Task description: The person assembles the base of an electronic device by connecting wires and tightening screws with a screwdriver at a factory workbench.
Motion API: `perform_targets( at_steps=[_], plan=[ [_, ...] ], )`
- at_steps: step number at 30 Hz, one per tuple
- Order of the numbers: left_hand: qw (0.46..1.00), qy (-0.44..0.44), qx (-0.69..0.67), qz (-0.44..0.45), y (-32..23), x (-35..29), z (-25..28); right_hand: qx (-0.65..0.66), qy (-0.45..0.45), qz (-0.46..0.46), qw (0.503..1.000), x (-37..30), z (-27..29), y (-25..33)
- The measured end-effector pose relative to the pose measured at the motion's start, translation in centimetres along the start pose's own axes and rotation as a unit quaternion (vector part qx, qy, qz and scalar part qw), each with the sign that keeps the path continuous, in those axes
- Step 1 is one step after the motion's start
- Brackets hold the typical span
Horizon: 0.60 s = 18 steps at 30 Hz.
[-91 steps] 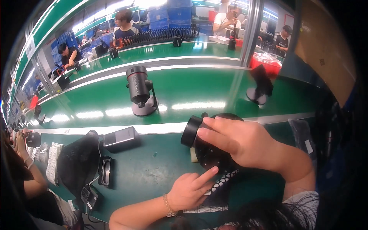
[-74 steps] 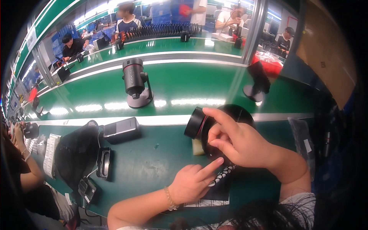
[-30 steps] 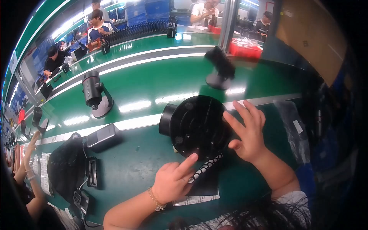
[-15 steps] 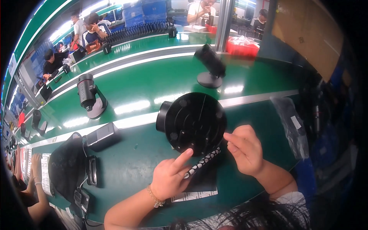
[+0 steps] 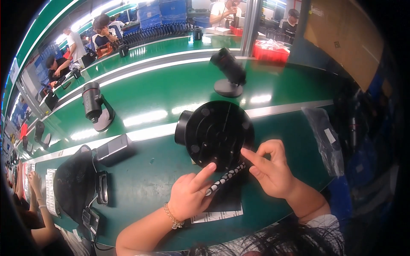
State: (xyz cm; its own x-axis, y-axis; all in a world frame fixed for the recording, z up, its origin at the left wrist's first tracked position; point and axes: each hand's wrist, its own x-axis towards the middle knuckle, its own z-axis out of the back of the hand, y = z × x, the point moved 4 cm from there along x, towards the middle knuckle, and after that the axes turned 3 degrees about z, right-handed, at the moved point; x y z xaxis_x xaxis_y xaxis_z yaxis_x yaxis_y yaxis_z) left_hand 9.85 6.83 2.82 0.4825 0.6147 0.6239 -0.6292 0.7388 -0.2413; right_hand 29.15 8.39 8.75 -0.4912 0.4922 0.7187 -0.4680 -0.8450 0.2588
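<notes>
Bright lights point(image 5: 83, 22) and people point(image 5: 101, 40) appear beyond the green worktop point(image 5: 143, 183), where hands point(image 5: 188, 197) border a black disc point(image 5: 213, 132), whether grasping unclear.

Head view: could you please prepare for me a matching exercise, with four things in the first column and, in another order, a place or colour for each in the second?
Things:
1. round disc
2. spotted strip
3. plastic bag
4. gold-coloured bracelet

Places and colours:
A. see-through, to the right of the right hand
B. around the wrist of the left hand
C. large and black, just beyond the left hand
D. dark with whitish spots, between the two hands

Right pairs: 1-C, 2-D, 3-A, 4-B.
</notes>
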Motion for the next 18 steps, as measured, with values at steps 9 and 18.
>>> perform_targets(
  at_steps=[9, 18],
  plan=[
    [1.000, 0.008, 0.005, 0.011, 0.0, 0.0, -0.2, 0.067, -0.044, -0.031, 0.996, -0.1, 0.5, -0.4],
    [1.000, 0.006, 0.004, 0.011, 0.0, -0.1, -0.1, 0.109, -0.052, -0.029, 0.992, -0.3, -0.2, -1.6]
  ],
)
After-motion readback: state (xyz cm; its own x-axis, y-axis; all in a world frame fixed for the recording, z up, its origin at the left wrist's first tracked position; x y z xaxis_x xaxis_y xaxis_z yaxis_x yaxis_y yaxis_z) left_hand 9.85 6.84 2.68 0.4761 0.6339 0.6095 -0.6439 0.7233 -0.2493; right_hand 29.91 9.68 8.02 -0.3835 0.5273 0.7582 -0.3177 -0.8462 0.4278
